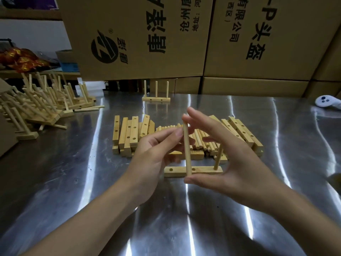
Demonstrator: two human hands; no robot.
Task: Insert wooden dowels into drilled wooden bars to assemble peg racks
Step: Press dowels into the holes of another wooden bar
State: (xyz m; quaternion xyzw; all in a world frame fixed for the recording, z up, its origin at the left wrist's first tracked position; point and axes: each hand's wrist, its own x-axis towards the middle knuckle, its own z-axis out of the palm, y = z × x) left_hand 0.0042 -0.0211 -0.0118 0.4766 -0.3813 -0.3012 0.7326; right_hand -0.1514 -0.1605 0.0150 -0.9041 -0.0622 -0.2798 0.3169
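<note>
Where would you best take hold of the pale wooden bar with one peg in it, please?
Pinch the pale wooden bar at its bare left end, from the left, across its long sides: an upright wooden dowel fills the right end, and this keeps the holes uncovered.

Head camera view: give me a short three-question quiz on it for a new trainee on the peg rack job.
1. True or false: the bar nearest the camera already holds three dowels.
2. The right hand pinches the loose dowel: A by its two ends, B round its middle, C flat on the palm?
3. How many dowels stand in the lone rack at the back of the table?
Key: 1 false, it has one standing dowel and two empty holes; 2 A; 3 three.
</note>
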